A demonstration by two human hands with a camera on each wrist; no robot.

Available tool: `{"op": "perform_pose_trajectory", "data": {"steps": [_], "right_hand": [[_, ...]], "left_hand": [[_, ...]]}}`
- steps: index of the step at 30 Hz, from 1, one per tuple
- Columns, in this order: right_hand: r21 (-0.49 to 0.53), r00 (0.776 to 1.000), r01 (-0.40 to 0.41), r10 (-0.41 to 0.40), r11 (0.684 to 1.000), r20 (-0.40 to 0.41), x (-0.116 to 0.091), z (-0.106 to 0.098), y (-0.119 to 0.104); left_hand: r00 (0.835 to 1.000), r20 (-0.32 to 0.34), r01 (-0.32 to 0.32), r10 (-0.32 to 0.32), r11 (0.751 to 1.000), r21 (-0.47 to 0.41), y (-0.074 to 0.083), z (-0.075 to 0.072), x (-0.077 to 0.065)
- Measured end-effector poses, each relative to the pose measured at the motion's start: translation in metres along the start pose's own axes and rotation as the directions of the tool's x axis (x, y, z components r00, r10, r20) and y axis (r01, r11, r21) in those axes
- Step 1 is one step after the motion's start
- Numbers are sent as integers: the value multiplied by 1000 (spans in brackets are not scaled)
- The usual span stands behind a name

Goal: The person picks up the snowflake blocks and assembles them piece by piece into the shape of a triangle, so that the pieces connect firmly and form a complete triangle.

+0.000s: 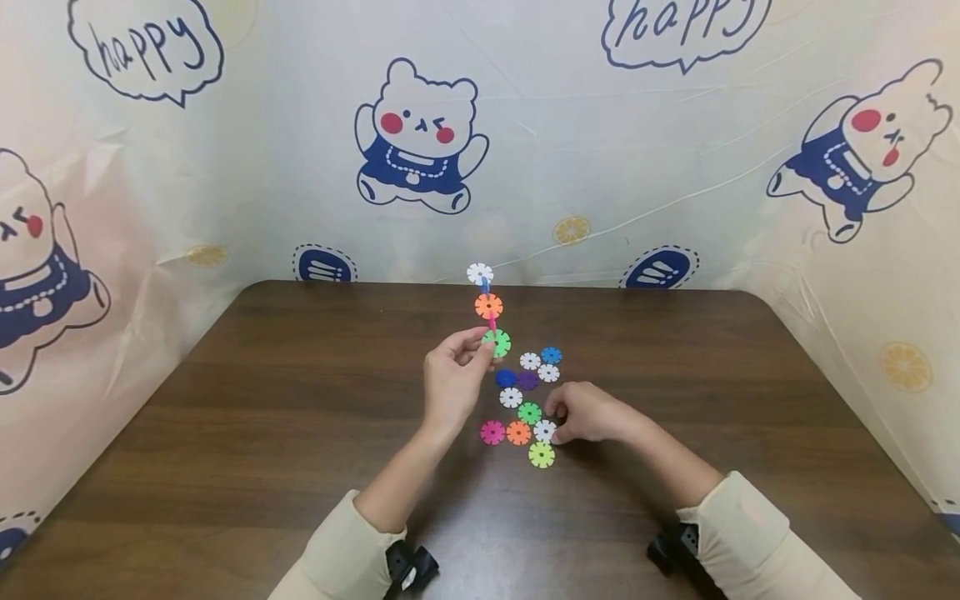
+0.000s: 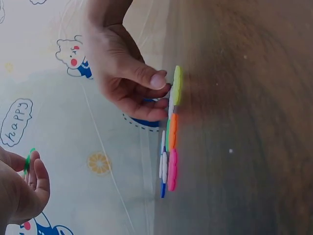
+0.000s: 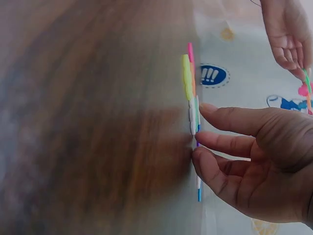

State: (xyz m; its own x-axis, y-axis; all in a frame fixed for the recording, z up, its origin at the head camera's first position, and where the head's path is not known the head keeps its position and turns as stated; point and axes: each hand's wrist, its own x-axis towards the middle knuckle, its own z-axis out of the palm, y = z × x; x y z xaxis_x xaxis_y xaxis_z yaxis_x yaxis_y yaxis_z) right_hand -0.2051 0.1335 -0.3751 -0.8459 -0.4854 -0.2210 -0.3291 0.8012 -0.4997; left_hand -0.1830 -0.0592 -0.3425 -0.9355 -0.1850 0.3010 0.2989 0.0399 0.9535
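Note:
My left hand point(image 1: 453, 379) is raised over the table and pinches a green notched disc point(image 1: 498, 344) between thumb and fingers. From that disc a chain of joined pieces rises: a pink disc seen edge-on point(image 1: 492, 322), an orange disc point(image 1: 489, 306), a blue disc seen edge-on point(image 1: 485, 286) and a white disc point(image 1: 480, 273) on top. Low over the table, my right hand point(image 1: 592, 412) has its thumb and fingers apart, fingertips right at the edge of a loose white disc point(image 1: 545, 431). A loose green disc point(image 1: 529, 413) lies just beyond it.
Several more notched discs lie flat close by, among them a yellow disc point(image 1: 542, 455), an orange disc point(image 1: 518, 433), a pink disc point(image 1: 492, 432) and a purple disc point(image 1: 528, 381). The brown wooden table point(image 1: 300, 400) meets a printed curtain point(image 1: 540, 167) behind.

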Motion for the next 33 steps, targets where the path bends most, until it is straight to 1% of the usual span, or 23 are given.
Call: {"op": "perform_pose_trajectory", "data": {"steps": [4,12,15,22,25,33], "right_hand": [[-37,1000,-15,15,999,7,-2,3,-4],[-60,1000,-23,22,998,-14,-4,7,-8],[-66,1000,-17,15,998,-22,-4,8,-7],[-67,999,30,-32,997,-28,-6,9,-7],[-62,999,31,-33,998,-26,-6,10,-8],[-47,998,56,-57,997,-18,-3,13,-9]], "left_hand": [[1000,-6,5,-5,1000,7,1,-1,0],[999,-28,16,-16,1000,2,2,-2,0],[999,-30,20,-20,1000,1,2,-3,0],[999,-17,33,-33,999,23,1,-3,0],[999,-10,40,-40,999,31,-1,-3,0],[999,-8,45,-44,999,17,-2,-2,0]]}}
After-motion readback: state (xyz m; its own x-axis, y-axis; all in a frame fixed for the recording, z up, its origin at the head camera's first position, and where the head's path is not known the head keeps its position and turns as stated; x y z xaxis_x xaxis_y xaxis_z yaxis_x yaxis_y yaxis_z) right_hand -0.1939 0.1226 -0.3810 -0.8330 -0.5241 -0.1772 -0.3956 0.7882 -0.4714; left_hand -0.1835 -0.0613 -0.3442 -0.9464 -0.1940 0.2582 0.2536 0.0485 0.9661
